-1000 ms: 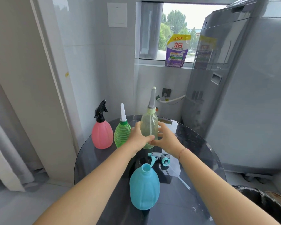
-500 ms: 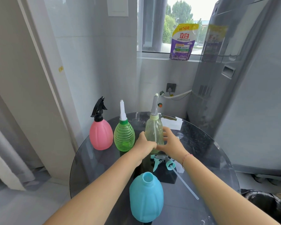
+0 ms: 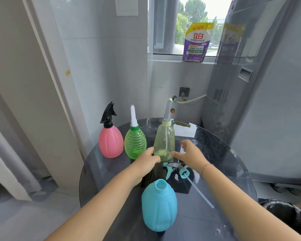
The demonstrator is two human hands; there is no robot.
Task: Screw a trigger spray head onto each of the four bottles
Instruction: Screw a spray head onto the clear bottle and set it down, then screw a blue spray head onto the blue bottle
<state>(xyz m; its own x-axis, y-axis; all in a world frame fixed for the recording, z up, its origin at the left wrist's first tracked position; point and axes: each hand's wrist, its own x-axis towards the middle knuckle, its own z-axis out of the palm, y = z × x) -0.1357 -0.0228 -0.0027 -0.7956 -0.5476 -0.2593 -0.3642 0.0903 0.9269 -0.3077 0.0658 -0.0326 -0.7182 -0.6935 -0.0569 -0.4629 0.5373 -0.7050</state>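
Three bottles stand in a row at the back of the round glass table: a pink bottle with a black trigger head, a green ribbed bottle with a white head, and a clear yellowish bottle with a grey head. My left hand touches the clear bottle's lower left side with its fingertips. My right hand hovers just right of it, fingers spread, holding nothing. A blue bottle with an open neck stands nearest me. A teal trigger head with a long dip tube lies behind it.
A large grey appliance stands against the table's right side. A detergent pouch sits on the window sill. White walls close in the left and back. A dark bin is on the floor at the lower right.
The clear bottle has been moved back and now stands beside the green one. My right hand has come off it and opened; my left hand's grip has loosened to a touch.
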